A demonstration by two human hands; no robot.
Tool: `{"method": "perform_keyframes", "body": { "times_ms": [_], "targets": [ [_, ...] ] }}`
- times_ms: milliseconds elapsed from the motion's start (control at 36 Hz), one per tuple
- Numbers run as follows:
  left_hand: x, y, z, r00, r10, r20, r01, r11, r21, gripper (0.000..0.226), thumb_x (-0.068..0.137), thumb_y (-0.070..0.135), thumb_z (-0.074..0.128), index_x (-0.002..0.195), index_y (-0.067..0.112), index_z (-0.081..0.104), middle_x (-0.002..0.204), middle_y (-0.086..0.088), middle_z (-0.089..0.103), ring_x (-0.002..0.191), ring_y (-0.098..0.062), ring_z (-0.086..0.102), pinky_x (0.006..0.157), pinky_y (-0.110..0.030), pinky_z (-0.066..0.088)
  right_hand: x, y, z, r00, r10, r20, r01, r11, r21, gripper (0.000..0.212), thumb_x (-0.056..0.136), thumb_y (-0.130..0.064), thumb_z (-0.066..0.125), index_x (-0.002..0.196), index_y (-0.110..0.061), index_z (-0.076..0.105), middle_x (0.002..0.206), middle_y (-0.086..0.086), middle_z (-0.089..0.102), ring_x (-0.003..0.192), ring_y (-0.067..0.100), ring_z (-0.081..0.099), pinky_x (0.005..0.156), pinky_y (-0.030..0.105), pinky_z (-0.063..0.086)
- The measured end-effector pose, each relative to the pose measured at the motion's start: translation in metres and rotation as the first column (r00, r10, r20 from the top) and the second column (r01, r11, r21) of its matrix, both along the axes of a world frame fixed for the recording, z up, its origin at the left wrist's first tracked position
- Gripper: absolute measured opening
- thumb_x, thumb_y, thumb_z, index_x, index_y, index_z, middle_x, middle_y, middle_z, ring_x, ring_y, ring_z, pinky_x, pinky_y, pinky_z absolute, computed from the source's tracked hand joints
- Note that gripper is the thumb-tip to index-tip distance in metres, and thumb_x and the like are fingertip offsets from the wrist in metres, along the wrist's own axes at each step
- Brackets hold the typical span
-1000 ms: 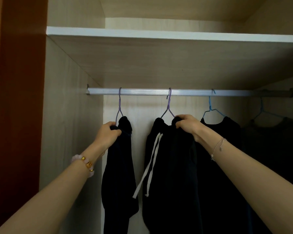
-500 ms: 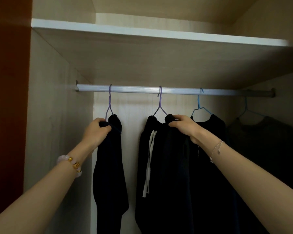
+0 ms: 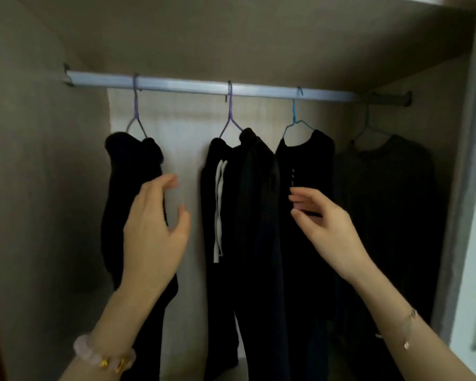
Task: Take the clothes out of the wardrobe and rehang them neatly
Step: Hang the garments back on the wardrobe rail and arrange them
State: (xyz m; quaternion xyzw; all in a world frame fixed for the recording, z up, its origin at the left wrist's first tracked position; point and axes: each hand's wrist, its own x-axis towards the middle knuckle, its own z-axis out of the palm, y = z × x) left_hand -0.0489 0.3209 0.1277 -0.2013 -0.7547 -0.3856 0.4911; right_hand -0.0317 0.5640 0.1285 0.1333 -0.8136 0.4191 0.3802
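A silver rail [image 3: 193, 86] crosses the wardrobe. Several dark garments hang from it. A black garment [image 3: 127, 174] hangs at the left on a purple hanger [image 3: 135, 114]. Black trousers with a white drawstring [image 3: 242, 204] hang in the middle on another purple hanger [image 3: 230, 114]. A black top [image 3: 308, 166] is on a blue hanger [image 3: 294, 119], and a dark grey top [image 3: 390, 188] hangs at the right. My left hand [image 3: 154, 229] is open in front of the left garment, holding nothing. My right hand [image 3: 324, 224] is open before the black top, fingers apart.
The wardrobe's left wall [image 3: 39, 188] and right frame [image 3: 465, 188] close in the hanging space. A shelf underside [image 3: 231, 37] sits just above the rail. A gap of pale back panel [image 3: 187, 166] shows between the left garment and the trousers.
Both hands have let go of the garment tops and dropped lower, now open. The view has moved closer and to the right.
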Motion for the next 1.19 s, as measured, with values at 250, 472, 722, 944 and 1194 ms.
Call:
{"method": "perform_keyframes", "body": {
  "times_ms": [250,472,722,944,1194],
  "targets": [
    [0.037,0.162,-0.118,0.728,-0.583,0.361,0.611,0.791,0.045,0.029,0.086,0.029,0.059,0.103,0.049,0.048,0.111,0.027,0.054,0.110,0.010,0.052,0.095,-0.008,0.043,0.095,0.085,-0.067,0.912,-0.391,-0.123,0.392,0.920,-0.010,0.025,0.089,-0.016,0.056,0.103,-0.035,0.063,0.093,-0.021,0.070,0.084,-0.006,0.064,0.068,0.003,0.044],
    [0.037,0.319,-0.133,0.323,-0.690,0.647,0.776,0.585,0.236,0.066,0.090,0.029,0.060,0.147,0.026,0.026,0.148,0.014,0.029,0.134,0.000,0.031,0.114,-0.024,0.031,0.081,0.210,-0.079,0.763,-0.643,0.072,0.640,0.766,0.054,0.058,0.094,-0.026,0.051,0.146,-0.018,0.028,0.151,-0.001,0.032,0.139,0.009,0.027,0.109,0.022,0.019],
    [0.019,0.394,-0.151,0.217,-0.734,0.644,0.690,0.582,0.430,0.062,0.072,0.042,0.077,0.125,0.021,0.052,0.120,0.000,0.064,0.111,-0.016,0.062,0.096,-0.034,0.052,0.066,0.232,-0.105,0.899,-0.414,0.143,0.424,0.904,-0.046,0.054,0.097,-0.037,0.030,0.142,-0.038,0.002,0.154,-0.023,-0.004,0.139,-0.015,-0.004,0.105,-0.003,0.000],
    [0.014,0.387,-0.151,0.244,-0.741,0.626,0.723,0.569,0.392,0.044,0.085,0.028,0.068,0.125,0.019,0.052,0.115,0.001,0.064,0.104,-0.011,0.063,0.080,-0.012,0.052,0.058,0.234,-0.114,0.876,-0.479,0.059,0.478,0.878,0.034,0.053,0.095,-0.042,0.027,0.141,-0.041,0.001,0.154,-0.023,-0.002,0.140,-0.013,-0.003,0.108,0.000,-0.001],
    [0.020,0.356,-0.153,0.233,-0.773,0.590,0.711,0.549,0.439,0.043,0.085,0.026,0.067,0.125,0.017,0.052,0.116,-0.002,0.065,0.105,-0.012,0.064,0.085,-0.019,0.055,0.059,0.208,-0.118,0.843,-0.538,0.000,0.536,0.838,0.100,0.056,0.094,-0.046,0.024,0.145,-0.035,0.003,0.153,-0.022,0.001,0.141,-0.010,0.000,0.111,0.005,0.000]
  ]
}}
